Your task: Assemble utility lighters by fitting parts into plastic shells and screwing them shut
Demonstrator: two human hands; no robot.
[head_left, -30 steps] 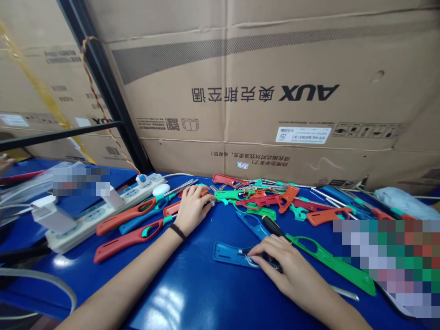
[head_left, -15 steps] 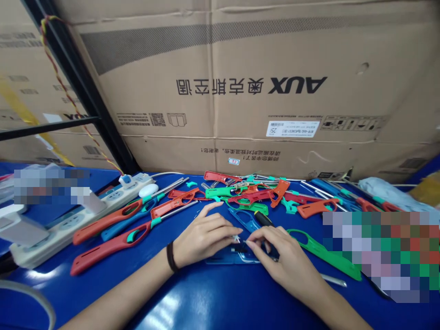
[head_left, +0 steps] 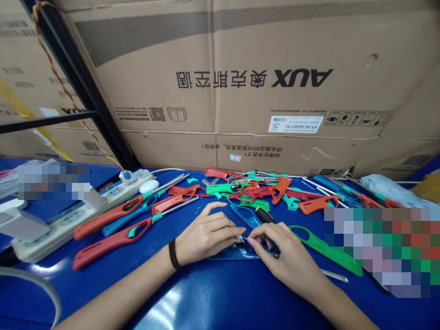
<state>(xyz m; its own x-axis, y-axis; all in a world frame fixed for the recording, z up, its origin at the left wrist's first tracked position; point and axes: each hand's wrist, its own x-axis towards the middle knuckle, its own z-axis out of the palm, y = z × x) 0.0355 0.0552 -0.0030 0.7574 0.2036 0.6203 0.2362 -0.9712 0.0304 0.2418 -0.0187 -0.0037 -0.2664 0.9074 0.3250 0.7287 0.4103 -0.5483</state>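
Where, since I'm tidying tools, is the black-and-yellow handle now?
In the head view, the black-and-yellow handle lies right of centre, just beyond the right hand, between a blue casing and a green casing.

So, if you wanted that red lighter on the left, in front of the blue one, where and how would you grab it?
Probably by the handle of the red lighter, from the near side. The handle lies flat, long and broad, while the other end narrows to a thin metal tube. The blue lighter lies just beyond, so the far side looks tighter.
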